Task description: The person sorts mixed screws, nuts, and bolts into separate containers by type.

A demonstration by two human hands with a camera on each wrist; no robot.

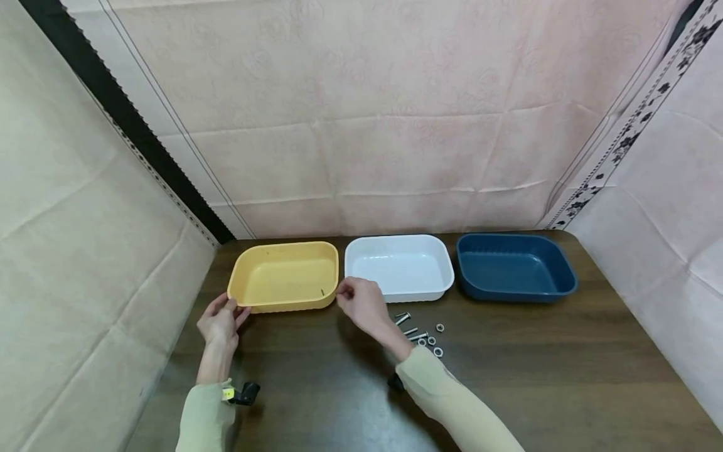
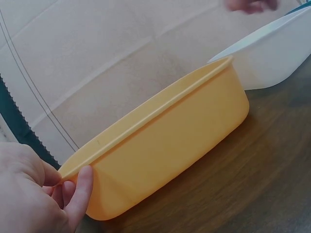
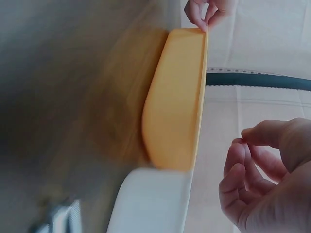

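Note:
My left hand [image 1: 219, 323] pinches the near left corner of the yellow tray [image 1: 282, 309] at its rim, thumb and fingers on either side in the left wrist view. My right hand [image 1: 361, 302] hovers by the tray's right end, near the white tray [image 1: 415, 297]. In the right wrist view its fingers [image 3: 236, 158] are curled and the thumb tip meets the index fingertip; nothing shows between them. A small dark piece [image 1: 322, 292] appears inside the yellow tray near its right side. Several silver bolts [image 1: 418, 336] and nuts [image 1: 438, 352] lie beside my right wrist.
A dark blue tray [image 1: 516, 295] stands to the right of the white one, the three in a row along the back of the brown wooden table [image 1: 536, 370]. Pale cloth [image 1: 367, 157] hangs behind and at both sides.

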